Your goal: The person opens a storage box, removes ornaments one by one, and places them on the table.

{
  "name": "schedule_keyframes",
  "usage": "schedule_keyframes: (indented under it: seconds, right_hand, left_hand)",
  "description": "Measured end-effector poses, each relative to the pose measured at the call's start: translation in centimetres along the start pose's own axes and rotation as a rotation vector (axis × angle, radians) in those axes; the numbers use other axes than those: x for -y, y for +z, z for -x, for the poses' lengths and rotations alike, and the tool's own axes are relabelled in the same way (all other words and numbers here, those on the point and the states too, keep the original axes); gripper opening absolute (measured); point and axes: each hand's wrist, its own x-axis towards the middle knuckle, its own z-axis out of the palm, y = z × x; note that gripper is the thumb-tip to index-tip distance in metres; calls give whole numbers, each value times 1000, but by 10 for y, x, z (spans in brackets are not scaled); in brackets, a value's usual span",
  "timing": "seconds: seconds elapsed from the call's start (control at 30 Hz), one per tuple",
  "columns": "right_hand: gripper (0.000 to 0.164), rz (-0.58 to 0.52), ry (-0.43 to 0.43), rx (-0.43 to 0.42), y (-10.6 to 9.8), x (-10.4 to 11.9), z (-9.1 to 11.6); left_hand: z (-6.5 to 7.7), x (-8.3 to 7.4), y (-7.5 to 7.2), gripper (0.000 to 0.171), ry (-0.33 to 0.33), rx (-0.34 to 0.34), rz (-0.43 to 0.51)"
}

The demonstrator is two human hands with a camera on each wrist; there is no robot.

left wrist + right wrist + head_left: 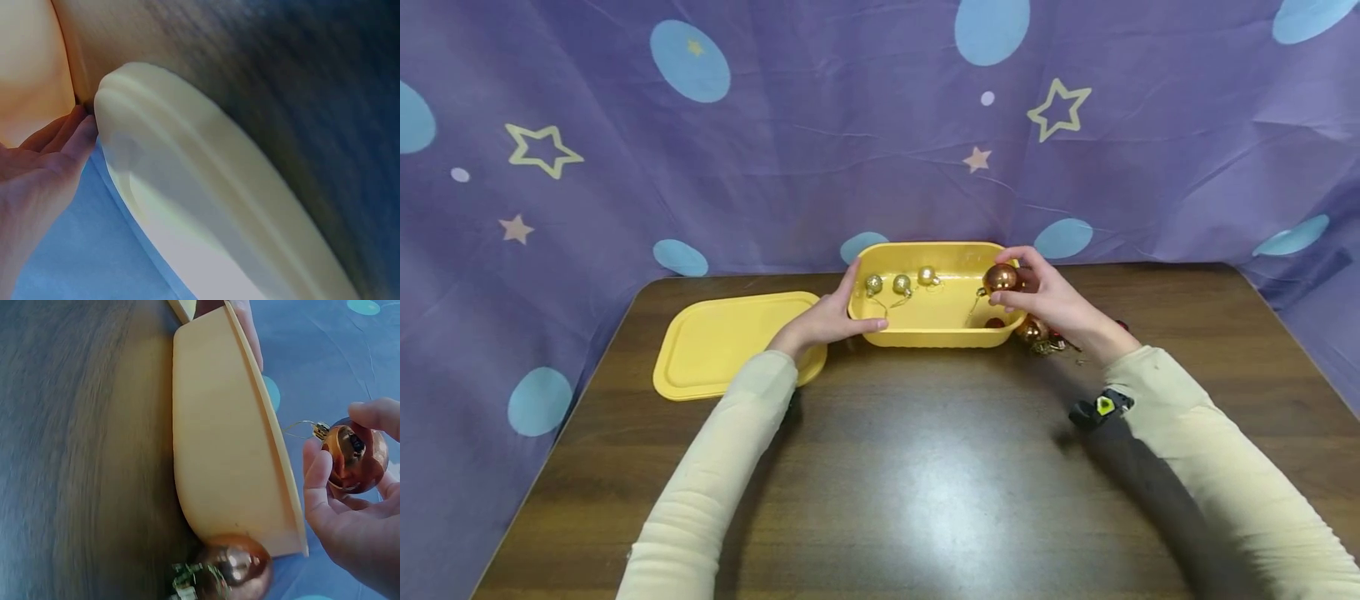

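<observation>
A copper Christmas bauble (1001, 277) with a gold cap and string loop is held between the thumb and fingers of my right hand (1051, 298), over the right end of a yellow plastic box (932, 338). My left hand (823, 321) rests against the box's left end, its thumb along the front rim and its fingers straight along the outer side. Inside the box lie three small gold baubles (902, 285) toward the left and a dark red bauble (995, 323) at the right front.
Beside the box's right end lies another copper bauble (234, 565) among several red and gold ones. The yellow lid (722, 346) lies on the wooden table (880, 467) to the left. A purple curtain (850, 125) hangs behind the table.
</observation>
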Motion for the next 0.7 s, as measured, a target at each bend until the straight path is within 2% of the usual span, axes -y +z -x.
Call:
schedule_keyframes:
  seconds: [0.2,0.53,0.7]
  right_hand:
    - [41,61,-28,-1,-10,3,11]
    - [40,47,-36,-16,-27,2,30]
    - [38,86,-48,-34,-36,-2,39]
  left_hand:
    - [3,2,-1,115,-4,-1,8]
    - [2,0,-1,115,-9,3,31]
    - [1,-1,0,114,-4,2,27]
